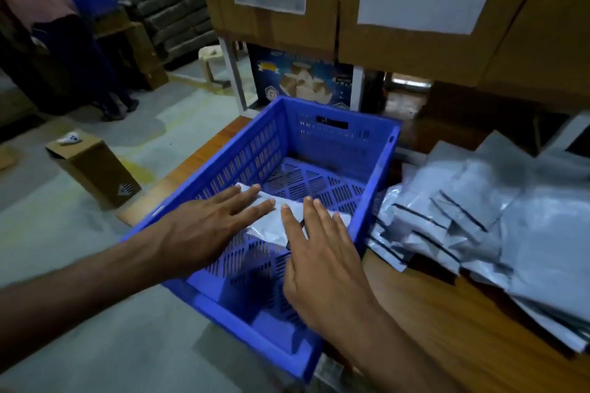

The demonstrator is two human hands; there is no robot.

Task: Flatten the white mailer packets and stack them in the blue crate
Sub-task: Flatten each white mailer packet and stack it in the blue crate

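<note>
Mailer packets are split between two places: one white packet (274, 223) lies on the slotted floor of the blue crate (380, 169) near the centre of the frame, and a loose heap of packets (479, 217) sprawls over the wooden table (447, 313) at the right. Both hands reach down into the crate with fingers straight and held together. The left hand (204, 230) lies flat across the packet's left end, and the right hand (319, 262) covers its right end, neither curled round anything, so both are released and pressing rather than gripping. Judging by this, the first packet is being smoothed down and nearly all of the work is still ahead. The packet sits crooked, angled across the crate floor, with a crumpled edge showing between the hands; if it is pressed as it lies, a crease could set in and later packets would stack unevenly on top of it. The heap at the right overlaps itself and runs out of the frame's right edge, so a careless pull at one packet might drag its neighbours along. Cardboard boxes (415, 9) fill the top of the frame, and another person (48, 25) stands at the upper left.
</note>
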